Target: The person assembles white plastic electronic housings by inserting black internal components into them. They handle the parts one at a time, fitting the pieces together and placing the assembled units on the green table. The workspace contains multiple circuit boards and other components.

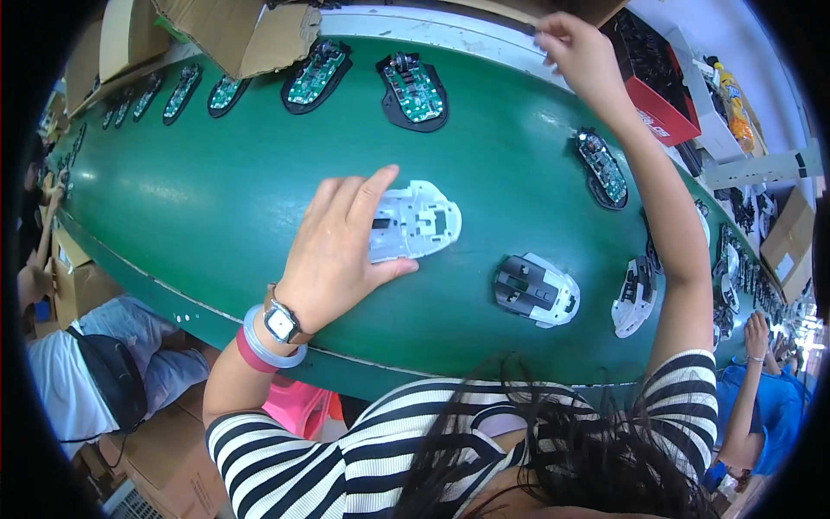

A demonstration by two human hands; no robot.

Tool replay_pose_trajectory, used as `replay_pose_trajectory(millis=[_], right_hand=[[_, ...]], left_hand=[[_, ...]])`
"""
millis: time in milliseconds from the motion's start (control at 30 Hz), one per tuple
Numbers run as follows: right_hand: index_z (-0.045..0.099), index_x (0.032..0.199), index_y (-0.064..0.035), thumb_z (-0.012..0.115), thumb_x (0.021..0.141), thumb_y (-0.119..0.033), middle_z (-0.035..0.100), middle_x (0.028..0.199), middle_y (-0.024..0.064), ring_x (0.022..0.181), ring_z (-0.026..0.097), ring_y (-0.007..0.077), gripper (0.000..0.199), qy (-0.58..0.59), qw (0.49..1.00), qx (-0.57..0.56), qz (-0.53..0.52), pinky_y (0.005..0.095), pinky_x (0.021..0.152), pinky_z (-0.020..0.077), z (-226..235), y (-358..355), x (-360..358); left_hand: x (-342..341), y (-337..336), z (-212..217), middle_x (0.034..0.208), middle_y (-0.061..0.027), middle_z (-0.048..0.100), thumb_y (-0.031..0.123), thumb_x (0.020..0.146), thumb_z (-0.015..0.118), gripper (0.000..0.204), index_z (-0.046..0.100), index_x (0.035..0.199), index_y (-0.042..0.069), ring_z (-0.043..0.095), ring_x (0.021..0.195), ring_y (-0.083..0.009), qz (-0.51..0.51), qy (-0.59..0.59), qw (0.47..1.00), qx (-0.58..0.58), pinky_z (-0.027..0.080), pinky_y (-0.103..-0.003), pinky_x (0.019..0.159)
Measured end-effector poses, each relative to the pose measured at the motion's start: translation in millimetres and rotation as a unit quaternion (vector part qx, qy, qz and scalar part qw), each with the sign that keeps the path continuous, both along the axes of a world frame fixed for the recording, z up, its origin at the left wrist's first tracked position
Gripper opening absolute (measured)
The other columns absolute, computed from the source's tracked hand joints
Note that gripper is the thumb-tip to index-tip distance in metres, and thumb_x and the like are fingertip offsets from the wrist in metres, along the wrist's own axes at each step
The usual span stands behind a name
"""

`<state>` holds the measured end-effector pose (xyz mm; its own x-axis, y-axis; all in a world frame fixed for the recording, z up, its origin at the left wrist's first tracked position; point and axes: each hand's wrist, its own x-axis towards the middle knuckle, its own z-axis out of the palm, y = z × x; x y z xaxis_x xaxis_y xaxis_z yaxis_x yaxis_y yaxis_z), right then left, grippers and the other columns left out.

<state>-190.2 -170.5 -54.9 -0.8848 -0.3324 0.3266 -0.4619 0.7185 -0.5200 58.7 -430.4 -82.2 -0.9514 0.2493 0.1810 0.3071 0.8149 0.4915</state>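
Observation:
My left hand (339, 232) grips a white plastic mouse shell (422, 223) by its sides, thumb on the near edge and fingers over the far one. The shell lies on or just above the green work surface (233, 190); which of the two I cannot tell. Far off to the right, my right hand (577, 54) is raised near the white ledge (467, 39), fingers curled together; anything between the fingertips is too small to make out. Between my arms sits another shell (538, 290), white with a dark grey insert.
Black mouse bases with green circuit boards (417, 91) line the far side, one more (603, 169) beside my right forearm. A white and black shell (635, 297) lies near my right elbow. Cardboard (246, 39) overhangs the far left; a red box (661, 112) stands far right. Other people work at both ends.

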Motion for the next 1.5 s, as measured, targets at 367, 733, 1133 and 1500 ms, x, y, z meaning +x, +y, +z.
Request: replay_pose_trajectory(millis=[367,733,1133,1500], right_hand=[[0.069,0.094,0.0025,0.071,0.08,0.006,0.069,0.102,0.0105,0.094,0.065,0.0153,0.014,-0.208,0.935,-0.138,0.253,0.0288,0.086,0.053,37,-19,185],[0.07,0.09,-0.0006,0.075,0.078,0.001,0.07,0.089,0.0065,0.067,0.06,0.011,0.013,-0.109,0.912,-0.266,0.293,0.0229,0.058,0.049,27,-58,191],[0.07,0.087,-0.0063,0.079,0.068,-0.004,0.054,0.096,0.0081,0.082,0.055,0.0221,0.022,0.063,0.922,0.016,0.382,0.0312,0.067,0.0469,41,-54,159],[0.071,0.091,-0.0091,0.081,0.067,-0.007,0.052,0.095,0.0088,0.087,0.056,0.0246,0.026,0.168,0.928,0.082,0.322,0.0327,0.07,0.0476,40,-55,171]], left_hand=[[23,5,4,0.123,-0.0155,0.051,0.015,0.05,0.093,0.091,0.05,0.129,0.004,0.052,0.112,-0.0319,0.042,0.052,0.986,0.152,0.044,-0.04,0.096],[-9,30,13,0.135,-0.0168,0.05,0.036,0.102,0.046,0.058,0.026,0.15,0.01,0.055,0.121,-0.0268,-0.009,-0.284,0.529,0.8,0.048,-0.041,0.102],[-5,10,15,0.116,-0.011,0.06,0.041,0.099,0.049,0.053,0.046,0.133,0.0,0.061,0.106,-0.0177,-0.094,-0.353,0.565,0.74,0.052,-0.032,0.09],[8,17,22,0.125,-0.0099,0.056,0.007,0.085,0.064,0.061,0.039,0.14,-0.002,0.056,0.113,-0.0166,-0.042,-0.246,0.682,0.687,0.045,-0.033,0.097]])
